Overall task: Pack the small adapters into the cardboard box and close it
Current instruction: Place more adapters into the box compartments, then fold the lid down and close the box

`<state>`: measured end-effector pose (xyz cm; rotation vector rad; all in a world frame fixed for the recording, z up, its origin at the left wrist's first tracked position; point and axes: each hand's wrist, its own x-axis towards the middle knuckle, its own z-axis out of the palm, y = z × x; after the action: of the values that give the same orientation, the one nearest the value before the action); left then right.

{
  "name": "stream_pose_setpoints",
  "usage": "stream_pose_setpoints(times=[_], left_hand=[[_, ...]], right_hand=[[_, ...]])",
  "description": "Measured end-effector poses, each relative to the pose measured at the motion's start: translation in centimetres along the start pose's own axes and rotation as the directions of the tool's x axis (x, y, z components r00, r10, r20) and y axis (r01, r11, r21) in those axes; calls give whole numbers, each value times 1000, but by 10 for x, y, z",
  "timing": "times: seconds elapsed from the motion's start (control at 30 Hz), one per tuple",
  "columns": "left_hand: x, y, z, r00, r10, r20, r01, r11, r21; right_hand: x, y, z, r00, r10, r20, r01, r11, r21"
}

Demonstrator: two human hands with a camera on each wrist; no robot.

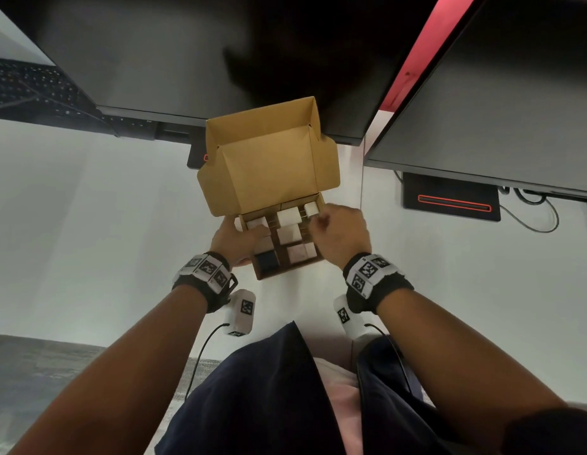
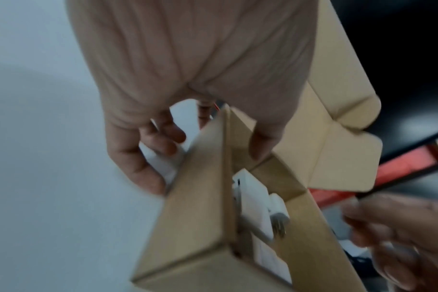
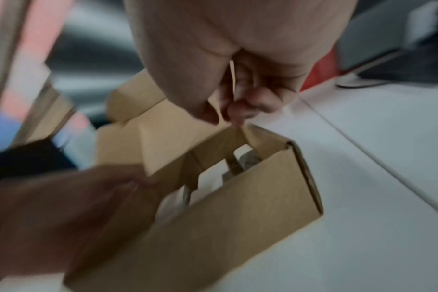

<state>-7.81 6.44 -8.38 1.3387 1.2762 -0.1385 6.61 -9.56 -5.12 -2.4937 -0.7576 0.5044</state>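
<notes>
Several adapters (image 1: 288,216) fill the cardboard box (image 1: 272,165).

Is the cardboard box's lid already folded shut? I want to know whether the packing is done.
No: in the head view the cardboard box has its lid standing open, with adapters visible inside.

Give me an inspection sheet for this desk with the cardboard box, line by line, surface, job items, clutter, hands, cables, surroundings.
Surface: white desk, mostly bare.
Job's things: cardboard box with lid raised; divided compartments hold white adapters and one dark adapter.
Clutter: nothing seen.
Hands: left hand holds the box's left wall, thumb inside; right hand is at the right wall, fingers curled and pinched at the rim.
Cables: black leads from the wrist cameras; a cable behind the monitor base.
Surroundings: two dark monitors, a keyboard far left, carpet below.
</notes>
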Motion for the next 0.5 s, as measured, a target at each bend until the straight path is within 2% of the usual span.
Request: stream_pose_setpoints(times=[0.1, 0.2, 0.33, 0.43, 0.5], left_hand=[[-7, -7, -18, 996, 74, 40, -66, 983, -171], [-10, -7, -37, 977, 198, -78, -211, 950, -230], [-20, 11, -48, 952, 281, -123, -305, 907, -290], [-24, 20, -48, 962, 240, -133, -272, 896, -350], [-30, 21, -47, 972, 210, -107, -235, 899, -368]], right_hand=[[7, 7, -17, 974, 168, -153, -114, 944, 308], [16, 6, -29, 962, 265, -67, -163, 755, 635], [26, -11, -43, 971, 187, 151, -239, 678, 696], [25, -19, -48, 968, 162, 193, -251, 669, 699], [21, -15, -49, 959, 195, 205, -283, 663, 693]])
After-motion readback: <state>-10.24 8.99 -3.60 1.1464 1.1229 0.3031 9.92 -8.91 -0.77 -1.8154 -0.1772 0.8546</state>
